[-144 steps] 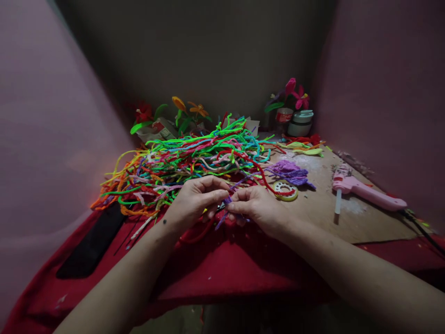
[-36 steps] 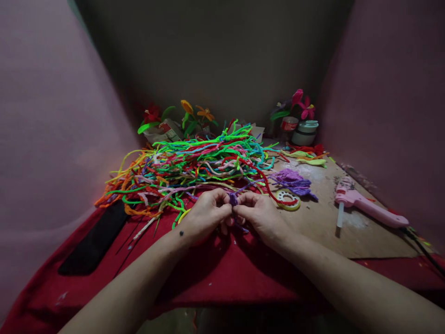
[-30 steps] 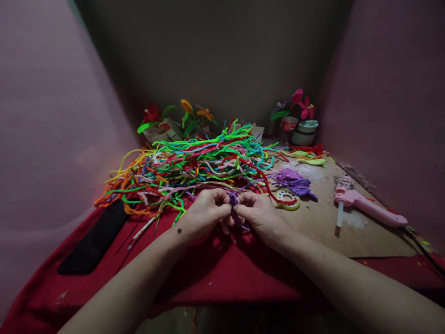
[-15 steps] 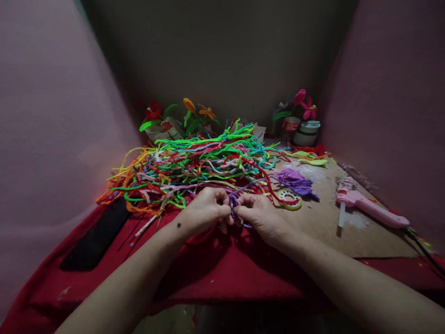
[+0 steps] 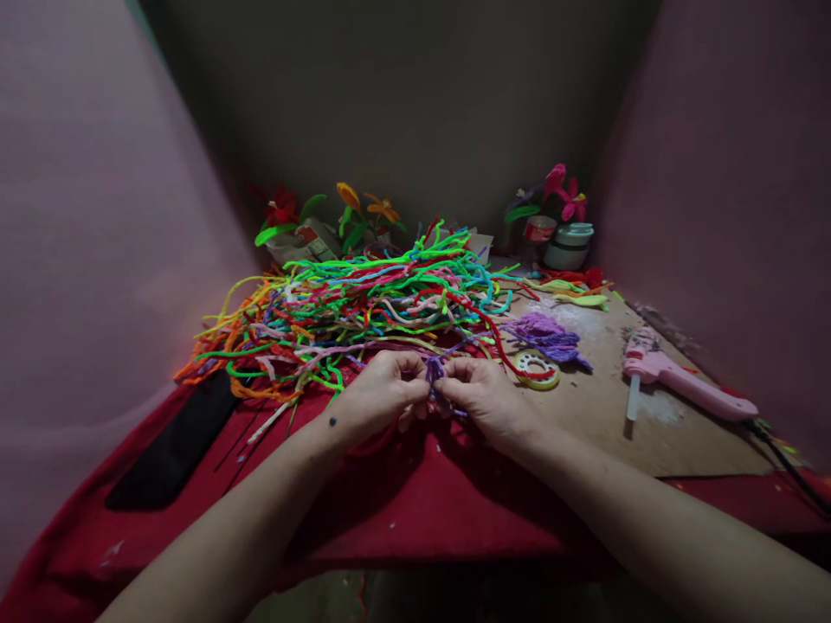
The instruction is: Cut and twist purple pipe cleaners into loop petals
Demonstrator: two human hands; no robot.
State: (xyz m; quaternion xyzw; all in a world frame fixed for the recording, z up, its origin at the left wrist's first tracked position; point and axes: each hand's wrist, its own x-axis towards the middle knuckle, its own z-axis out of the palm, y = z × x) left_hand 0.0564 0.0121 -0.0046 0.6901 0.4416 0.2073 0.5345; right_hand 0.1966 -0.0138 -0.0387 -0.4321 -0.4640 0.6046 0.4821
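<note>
Between my two hands is a small bunch of bent purple pipe cleaners (image 5: 434,372). My left hand (image 5: 388,387) pinches it from the left, thumb against fingers. From the other side my right hand (image 5: 481,396) pinches it too, the fingertips almost meeting. One purple strand runs up and to the right out of the bunch. Just beyond my hands spreads a big tangled heap of coloured pipe cleaners (image 5: 389,298). A looped purple and lilac bundle (image 5: 549,337) lies to the right, beside a yellow tape roll (image 5: 537,370) with a red pipe cleaner across it.
A pink glue gun (image 5: 692,385) with its cord rests on a cardboard sheet (image 5: 584,433) at the right. On the red cloth (image 5: 402,519) at the left lies a black flat object (image 5: 172,450). Pipe-cleaner flowers (image 5: 571,199) in containers stand at the back.
The purple loops between my fingers have drawn closer together and stand more upright. Both hands stay in nearly the same place, and the whole view has shifted slightly.
</note>
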